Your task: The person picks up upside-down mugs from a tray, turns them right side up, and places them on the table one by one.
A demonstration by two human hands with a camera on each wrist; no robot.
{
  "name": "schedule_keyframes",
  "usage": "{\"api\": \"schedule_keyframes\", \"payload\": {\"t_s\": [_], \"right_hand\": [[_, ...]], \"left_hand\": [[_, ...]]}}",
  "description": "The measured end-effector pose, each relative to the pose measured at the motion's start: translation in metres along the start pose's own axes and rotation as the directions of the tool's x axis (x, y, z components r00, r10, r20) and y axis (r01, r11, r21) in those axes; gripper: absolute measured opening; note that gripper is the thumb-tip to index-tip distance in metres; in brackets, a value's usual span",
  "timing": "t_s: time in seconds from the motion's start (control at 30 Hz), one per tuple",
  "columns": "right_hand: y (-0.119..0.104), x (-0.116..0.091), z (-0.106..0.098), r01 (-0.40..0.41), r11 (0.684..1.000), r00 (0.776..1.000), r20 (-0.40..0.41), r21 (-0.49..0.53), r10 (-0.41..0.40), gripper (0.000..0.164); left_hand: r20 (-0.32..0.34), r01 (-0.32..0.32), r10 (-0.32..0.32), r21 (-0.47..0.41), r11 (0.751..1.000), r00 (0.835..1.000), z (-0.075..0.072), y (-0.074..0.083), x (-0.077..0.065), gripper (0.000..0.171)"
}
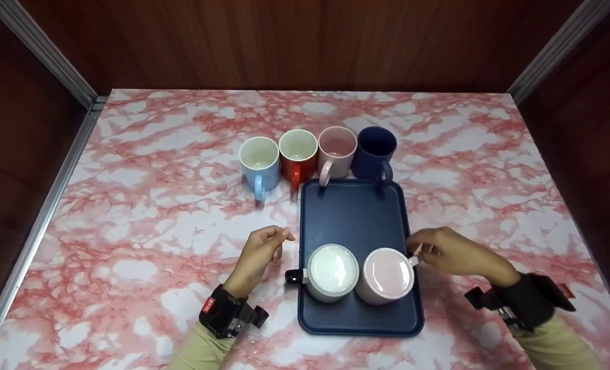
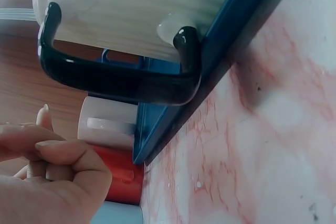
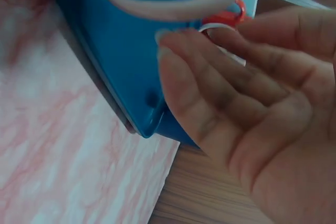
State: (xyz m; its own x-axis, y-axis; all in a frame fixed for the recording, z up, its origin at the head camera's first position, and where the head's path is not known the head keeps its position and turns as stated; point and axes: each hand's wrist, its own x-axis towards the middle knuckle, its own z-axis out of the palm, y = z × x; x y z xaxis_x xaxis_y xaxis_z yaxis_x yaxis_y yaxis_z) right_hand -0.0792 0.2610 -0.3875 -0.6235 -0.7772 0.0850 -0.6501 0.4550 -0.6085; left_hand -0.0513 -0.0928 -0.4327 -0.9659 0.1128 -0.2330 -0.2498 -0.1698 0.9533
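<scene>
On a dark blue tray (image 1: 353,213) stand two mugs with flat, glossy tops facing up, seemingly upside down. The white mug (image 1: 331,272) has a black handle (image 2: 115,80) that points left over the tray's edge. Beside it, the pale pink mug (image 1: 386,275) has its handle (image 3: 168,8) turned right. My left hand (image 1: 261,257) hovers left of the tray, fingers loosely curled and holding nothing, apart from the black handle. By the pink mug's handle is my right hand (image 1: 451,252); in the right wrist view its slightly bent fingers are just short of the handle, holding nothing.
Behind the tray, a light blue mug (image 1: 269,174), a red mug (image 1: 305,167), another pink mug (image 1: 343,164) and a navy mug (image 1: 369,167) stand upright in a row, handles towards me. The marbled table (image 1: 145,216) is bounded by dark wooden panels (image 1: 305,46).
</scene>
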Motion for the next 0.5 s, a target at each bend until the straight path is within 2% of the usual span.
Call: {"api": "schedule_keyframes", "payload": {"t_s": [0.1,0.2,0.37,0.5], "right_hand": [[-0.004,-0.006,0.006,0.046,0.999,0.998,0.04,0.008,-0.046,0.029],[-0.008,-0.009,0.011,0.035,0.999,0.999,0.031,-0.007,-0.035,0.027],[-0.017,-0.007,0.02,-0.036,0.985,0.999,-0.04,-0.169,0.029,0.021],[-0.02,-0.007,0.026,-0.045,0.958,0.997,-0.073,-0.283,0.025,0.02]], "left_hand": [[0.008,0.0,0.0,-0.012,1.0,1.0,0.001,0.001,0.001,0.019],[0.015,0.003,-0.002,-0.029,1.0,1.0,0.002,0.001,0.002,0.02],[0.013,0.016,-0.016,-0.043,0.999,1.0,0.005,0.003,0.005,0.02],[0.014,0.018,-0.018,-0.018,1.0,1.0,0.006,0.002,0.006,0.02]]}}
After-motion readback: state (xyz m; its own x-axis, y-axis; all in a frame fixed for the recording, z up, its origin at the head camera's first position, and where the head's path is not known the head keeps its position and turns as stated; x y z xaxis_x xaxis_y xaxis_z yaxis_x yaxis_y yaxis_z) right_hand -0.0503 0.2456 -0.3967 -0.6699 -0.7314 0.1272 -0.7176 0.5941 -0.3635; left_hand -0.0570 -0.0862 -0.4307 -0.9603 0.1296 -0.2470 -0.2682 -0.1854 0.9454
